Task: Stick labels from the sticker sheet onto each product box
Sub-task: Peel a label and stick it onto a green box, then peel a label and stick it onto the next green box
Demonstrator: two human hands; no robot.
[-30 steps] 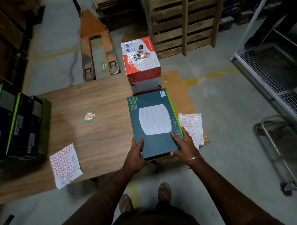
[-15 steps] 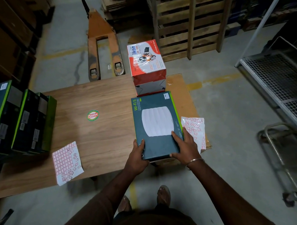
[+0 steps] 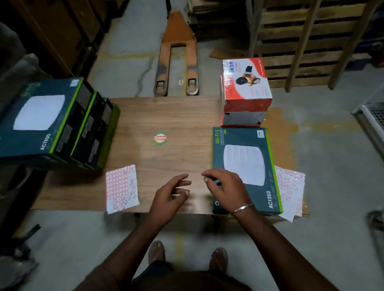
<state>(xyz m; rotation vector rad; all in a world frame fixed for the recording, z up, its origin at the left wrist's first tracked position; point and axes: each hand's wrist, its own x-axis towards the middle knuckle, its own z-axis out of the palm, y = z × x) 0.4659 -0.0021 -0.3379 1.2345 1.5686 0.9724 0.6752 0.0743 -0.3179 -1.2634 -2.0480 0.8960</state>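
Wi-Fi box point(image 3: 245, 167): flat, table right | sticker sheet point(image 3: 121, 188): flat, near edge

Left hand point(image 3: 170, 197) fingers point(image 3: 183, 182) over bare table point(image 3: 166, 115) — sticker sheet point(image 3: 121, 188) left of them, round sticker point(image 3: 160, 137) beyond. Right hand point(image 3: 225, 187) fingers point(image 3: 209, 174) at near-left corner of Wi-Fi box point(image 3: 244, 169) — second sheet point(image 3: 291, 190) right of box, stacked boxes point(image 3: 246, 90) behind it, upright box row point(image 3: 51, 121) far left.

Wood-grain table top point(image 3: 166, 117), smooth and faintly shiny; on it a matt cardboard Wi-Fi box point(image 3: 243, 147), beside that a paper sticker sheet point(image 3: 291, 191).
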